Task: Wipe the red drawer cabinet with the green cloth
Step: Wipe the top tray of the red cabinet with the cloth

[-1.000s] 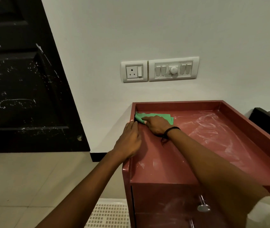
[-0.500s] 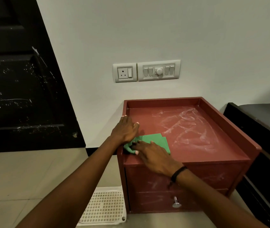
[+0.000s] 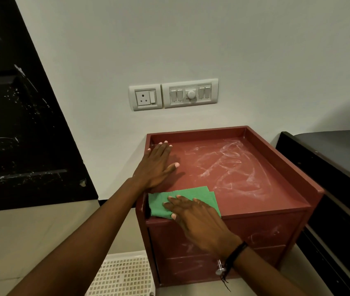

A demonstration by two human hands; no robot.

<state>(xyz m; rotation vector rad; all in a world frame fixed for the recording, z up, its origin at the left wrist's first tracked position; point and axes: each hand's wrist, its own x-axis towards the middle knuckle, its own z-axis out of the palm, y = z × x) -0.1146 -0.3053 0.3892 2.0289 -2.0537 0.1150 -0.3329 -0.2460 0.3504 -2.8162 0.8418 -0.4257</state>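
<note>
The right hand (image 3: 199,218) is pressing flat, fingers spread, on the folded green cloth (image 3: 188,200) at the front-left corner of the red wooden drawer cabinet (image 3: 255,212); the left hand (image 3: 156,165) is lying open, holding nothing, along the top's left edge.

red drawer cabinet (image 3: 255,231): smooth, semi-glossy finish, top dulled by whitish smears at frame centre-right | green cloth (image 3: 204,198): soft, matt woven fabric | drawer knob (image 3: 220,269): shiny metal | white tray (image 3: 122,276), lower centre: perforated plastic | door (image 3: 20,124), left: dark, scratched, glossy | switch plates (image 3: 173,95): smooth plastic | wall (image 3: 191,39): matt paint
</note>
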